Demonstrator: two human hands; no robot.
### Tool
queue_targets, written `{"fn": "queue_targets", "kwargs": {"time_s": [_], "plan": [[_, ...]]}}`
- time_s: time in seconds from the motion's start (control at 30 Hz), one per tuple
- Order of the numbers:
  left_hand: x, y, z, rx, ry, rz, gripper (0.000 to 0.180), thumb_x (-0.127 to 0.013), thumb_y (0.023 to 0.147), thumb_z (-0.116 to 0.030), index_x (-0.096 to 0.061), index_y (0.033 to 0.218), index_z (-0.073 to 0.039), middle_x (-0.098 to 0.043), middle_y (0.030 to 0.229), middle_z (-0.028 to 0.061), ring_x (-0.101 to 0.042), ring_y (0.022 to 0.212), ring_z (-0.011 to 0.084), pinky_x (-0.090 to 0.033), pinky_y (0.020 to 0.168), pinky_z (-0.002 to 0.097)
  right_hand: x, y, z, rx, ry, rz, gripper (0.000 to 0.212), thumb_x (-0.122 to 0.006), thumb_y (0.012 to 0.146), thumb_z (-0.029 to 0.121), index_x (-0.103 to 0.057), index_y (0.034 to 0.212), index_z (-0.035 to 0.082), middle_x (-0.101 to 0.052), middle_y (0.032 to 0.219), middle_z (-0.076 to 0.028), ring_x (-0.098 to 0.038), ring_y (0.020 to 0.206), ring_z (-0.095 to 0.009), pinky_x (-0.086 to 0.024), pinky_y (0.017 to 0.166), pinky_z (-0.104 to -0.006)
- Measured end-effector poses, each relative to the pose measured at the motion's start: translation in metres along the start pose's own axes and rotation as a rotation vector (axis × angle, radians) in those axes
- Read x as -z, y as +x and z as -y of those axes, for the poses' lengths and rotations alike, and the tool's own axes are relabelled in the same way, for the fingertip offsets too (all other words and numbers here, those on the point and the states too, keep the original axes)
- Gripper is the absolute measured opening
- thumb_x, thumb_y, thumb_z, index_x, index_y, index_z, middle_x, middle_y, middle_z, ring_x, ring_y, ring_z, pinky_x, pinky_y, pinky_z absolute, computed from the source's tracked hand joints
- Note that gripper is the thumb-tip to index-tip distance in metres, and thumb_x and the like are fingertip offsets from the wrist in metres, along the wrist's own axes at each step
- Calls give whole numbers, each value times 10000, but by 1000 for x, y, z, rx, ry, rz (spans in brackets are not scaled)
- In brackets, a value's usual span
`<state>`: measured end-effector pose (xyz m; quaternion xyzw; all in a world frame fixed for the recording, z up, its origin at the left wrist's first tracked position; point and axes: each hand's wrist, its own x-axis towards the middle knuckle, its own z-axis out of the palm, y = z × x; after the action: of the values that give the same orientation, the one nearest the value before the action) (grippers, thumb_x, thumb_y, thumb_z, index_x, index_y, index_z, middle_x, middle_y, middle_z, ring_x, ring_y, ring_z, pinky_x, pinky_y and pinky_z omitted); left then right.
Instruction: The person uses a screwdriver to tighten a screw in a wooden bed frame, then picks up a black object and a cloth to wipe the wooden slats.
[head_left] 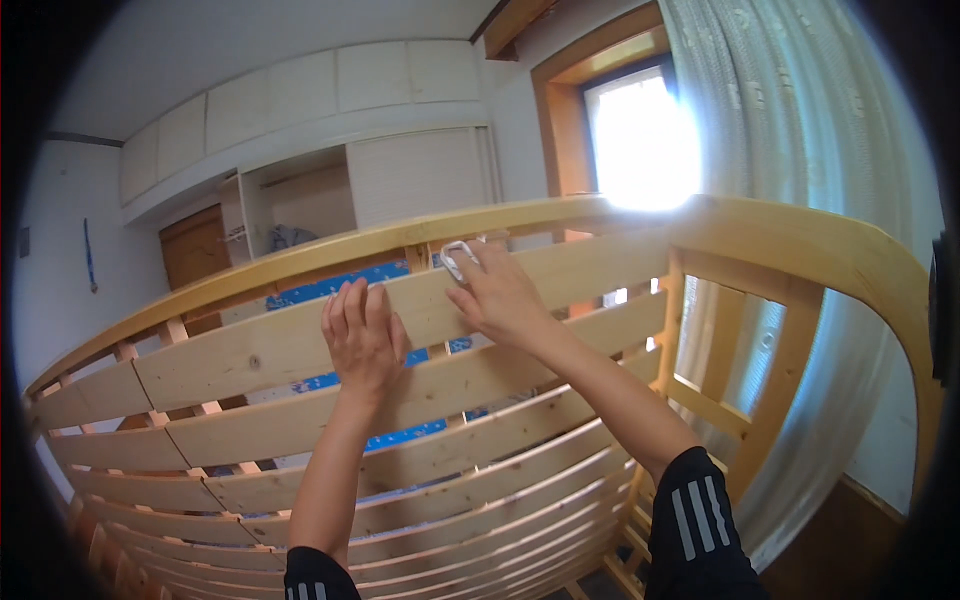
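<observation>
A pale wooden slat [270,345] runs across in front of me, the top one of a row of slats in a wooden bed frame. On its upper edge rests my left hand [362,345], fingers laid side by side against the wood and nothing held in them. Farther right along the same slat, my right hand [500,295] pinches a small white cloth [457,260], bunched so that it forms a loop by the fingers. The hand and cloth touch the slat's upper edge. My right fingertips are partly hidden.
A curved wooden rail [380,240] arches beyond the slats, joining an end frame [790,350] at the right. Blue patterned fabric [400,437] shows through the gaps. Right of me hang pale curtains [800,130] beside a bright window [640,130]. White cabinets [370,75] line the far wall.
</observation>
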<state>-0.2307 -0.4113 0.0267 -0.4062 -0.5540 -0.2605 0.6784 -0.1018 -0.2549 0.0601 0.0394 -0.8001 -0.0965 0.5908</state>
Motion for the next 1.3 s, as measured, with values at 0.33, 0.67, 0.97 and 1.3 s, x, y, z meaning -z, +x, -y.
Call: {"fn": "queue_targets", "kwargs": {"time_s": [0.33, 0.67, 0.97, 1.3], "plan": [[-6, 4, -8, 17, 82, 39, 441, -562, 722, -155, -479, 1141, -47, -450, 1192, 139, -380, 1156, 320, -269, 993, 444, -18, 26, -15, -30, -132, 33, 568, -390, 891, 465, -527, 1149, -21, -513, 1099, -230, -470, 1070, -342, -311, 972, -440], [-7, 8, -16, 10, 34, 32, 458, -568, 716, -152, -474, 1150, -42, -455, 1185, 144, -380, 1153, 320, -273, 985, 452, 31, 3, -96, -598, -173, 331, 612, -397, 883, 508, -589, 1067, -43, -488, 1142, -289, -470, 1049, -381, -364, 934, -431], [0, -1, 5, 3, 87, 36, 447, -552, 727, -132, -469, 1157, -38, -447, 1202, 147, -378, 1161, 329, -273, 990, 445, 13, 25, -24, -489, 19, 282, 640, -410, 888, 470, -525, 1085, -128, -506, 1055, -317, -433, 1105, -395, -317, 976, -452], [-7, 4, -15, 53, 85, 16, 462, -562, 727, -168, -440, 1148, -23, -424, 1175, 170, -351, 1145, 336, -247, 1001, 471, 62, -3, -189, -758, -349, 413, 412, -333, 873, 259, -618, 963, -24, -589, 1050, -219, -502, 1045, -381, -297, 964, -476]]}}
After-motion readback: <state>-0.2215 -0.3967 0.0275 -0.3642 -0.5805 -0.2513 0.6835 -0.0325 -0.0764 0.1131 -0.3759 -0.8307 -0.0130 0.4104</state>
